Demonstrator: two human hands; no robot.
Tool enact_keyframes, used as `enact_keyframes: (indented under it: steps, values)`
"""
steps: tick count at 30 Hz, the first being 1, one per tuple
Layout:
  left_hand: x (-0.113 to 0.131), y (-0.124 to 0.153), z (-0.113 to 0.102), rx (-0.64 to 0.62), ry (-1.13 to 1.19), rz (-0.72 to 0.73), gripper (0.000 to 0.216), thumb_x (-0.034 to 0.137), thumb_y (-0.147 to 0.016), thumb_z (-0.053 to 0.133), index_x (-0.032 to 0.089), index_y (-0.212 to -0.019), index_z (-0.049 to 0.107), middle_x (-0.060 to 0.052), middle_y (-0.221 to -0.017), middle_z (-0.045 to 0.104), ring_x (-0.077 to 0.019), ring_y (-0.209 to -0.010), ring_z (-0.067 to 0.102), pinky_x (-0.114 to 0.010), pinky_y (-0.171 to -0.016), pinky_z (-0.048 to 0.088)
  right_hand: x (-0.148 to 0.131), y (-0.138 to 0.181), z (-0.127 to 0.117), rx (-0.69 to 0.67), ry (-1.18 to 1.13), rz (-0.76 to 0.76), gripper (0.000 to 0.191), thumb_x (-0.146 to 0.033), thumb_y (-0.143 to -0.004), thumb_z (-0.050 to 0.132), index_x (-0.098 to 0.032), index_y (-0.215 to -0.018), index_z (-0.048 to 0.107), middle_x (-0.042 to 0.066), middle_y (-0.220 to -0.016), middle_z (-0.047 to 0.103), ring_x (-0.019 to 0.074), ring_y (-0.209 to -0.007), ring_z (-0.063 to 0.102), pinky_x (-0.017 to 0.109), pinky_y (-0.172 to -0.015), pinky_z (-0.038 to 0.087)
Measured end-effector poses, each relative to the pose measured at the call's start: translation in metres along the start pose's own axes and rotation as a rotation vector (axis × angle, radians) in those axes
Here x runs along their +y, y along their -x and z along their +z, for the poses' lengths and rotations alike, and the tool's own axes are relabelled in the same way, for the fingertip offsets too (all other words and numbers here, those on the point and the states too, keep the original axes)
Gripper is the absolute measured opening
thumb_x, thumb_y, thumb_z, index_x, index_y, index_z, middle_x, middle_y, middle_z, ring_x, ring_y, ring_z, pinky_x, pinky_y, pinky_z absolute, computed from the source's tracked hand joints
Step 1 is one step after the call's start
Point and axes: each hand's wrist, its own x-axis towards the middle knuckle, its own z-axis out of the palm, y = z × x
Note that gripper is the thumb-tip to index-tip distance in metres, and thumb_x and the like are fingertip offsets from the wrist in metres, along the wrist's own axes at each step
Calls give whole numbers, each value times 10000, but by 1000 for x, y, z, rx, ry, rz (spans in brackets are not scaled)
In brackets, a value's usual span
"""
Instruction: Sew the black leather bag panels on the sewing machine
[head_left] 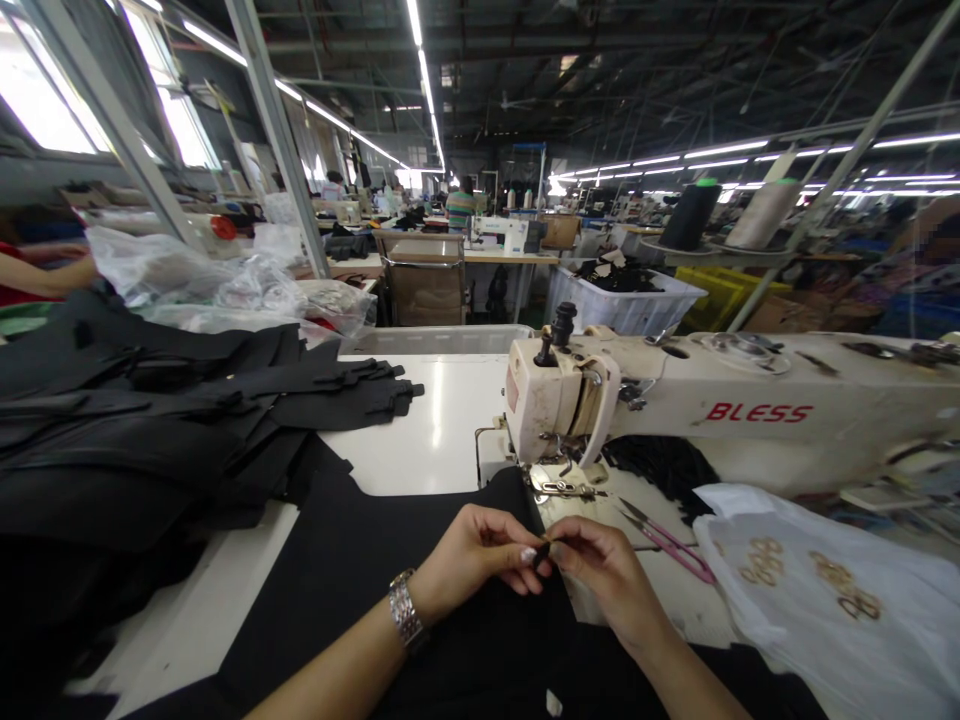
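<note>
My left hand [484,552], with a metal watch [406,610] on its wrist, is closed in a pinch. Against it, my right hand [604,572] is pinched too, fingertips almost touching. Between them is a small black strip [541,554], mostly hidden by the fingers. A large black fabric piece [352,560] lies under both hands, its upper edge near the presser foot area of a white sewing machine [660,395]. To the right of my right hand rest pink-handled thread scissors [667,540]. A white plastic bag [825,600] holds several gold-coloured rings [761,562].
Stacked black fabric pieces [172,400] cover the left of the white table [397,455]. Behind it are clear plastic bags [195,270] and a white bin [626,305] of scraps. Thread cones [691,215] stand at the back right. Another person's arm [45,270] shows at far left.
</note>
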Motion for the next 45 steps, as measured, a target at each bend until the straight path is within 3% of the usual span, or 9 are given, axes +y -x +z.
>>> enact_keyframes:
  steps: [3,6,11,21,28,32,40,43,45]
  values:
    - [-6,-2,0,56,30,62,325,248,-489,778,85,-675,565,-19,-537,600,-108,-458,569,-193,-452,460,-1,0,4,-81,-70,0,162,-309,-647,656,-161,-624,592,-6,-611,554,119,-602,510,233,-583,400]
    - [-9,-3,2,38,20,124,340,204,-492,777,105,-757,588,-1,-603,592,-82,-465,548,-186,-466,455,0,1,6,-84,-59,-64,181,-297,-636,667,-164,-573,563,-17,-591,527,109,-582,480,224,-563,381]
    - [-9,-3,3,86,-24,236,209,165,-491,769,92,-507,573,-14,-644,578,-80,-533,529,-186,-503,439,2,3,6,4,129,-166,223,-328,-679,628,-170,-562,522,-20,-577,489,116,-568,453,227,-536,370]
    - [-7,-3,2,211,-46,249,219,173,-542,738,102,-533,532,-26,-673,615,-96,-602,550,-200,-584,430,-6,9,4,63,356,-338,166,-266,-804,475,-184,-782,618,45,-737,603,164,-705,562,262,-634,440]
    - [-4,-3,4,278,-104,228,264,203,-521,743,106,-516,497,-25,-646,597,-93,-571,536,-195,-548,419,0,8,4,114,431,-396,61,-226,-732,584,-194,-748,634,23,-690,624,143,-622,566,248,-584,455]
    - [-5,-3,5,290,-153,218,260,182,-517,733,108,-502,484,-26,-639,591,-88,-565,529,-185,-537,414,2,8,5,132,411,-339,82,-253,-728,587,-185,-713,632,20,-666,624,146,-615,572,248,-585,451]
    - [-8,-5,4,284,-291,204,213,184,-568,695,133,-609,493,-16,-653,590,-107,-581,548,-200,-552,436,0,6,3,77,195,-16,171,-319,-696,594,-154,-677,634,18,-599,617,146,-589,558,241,-560,431]
    - [-1,-2,5,219,-742,340,132,198,-679,618,153,-794,572,-39,-706,605,-134,-633,566,-221,-586,448,3,2,1,38,44,132,177,-315,-655,621,-139,-644,629,5,-536,597,111,-503,525,213,-477,392]
    - [6,0,3,71,-1156,503,120,211,-777,511,156,-825,606,-78,-772,615,-158,-697,570,-238,-626,442,4,0,0,24,-37,203,165,-295,-626,633,-134,-602,615,-3,-511,587,86,-458,499,190,-434,357]
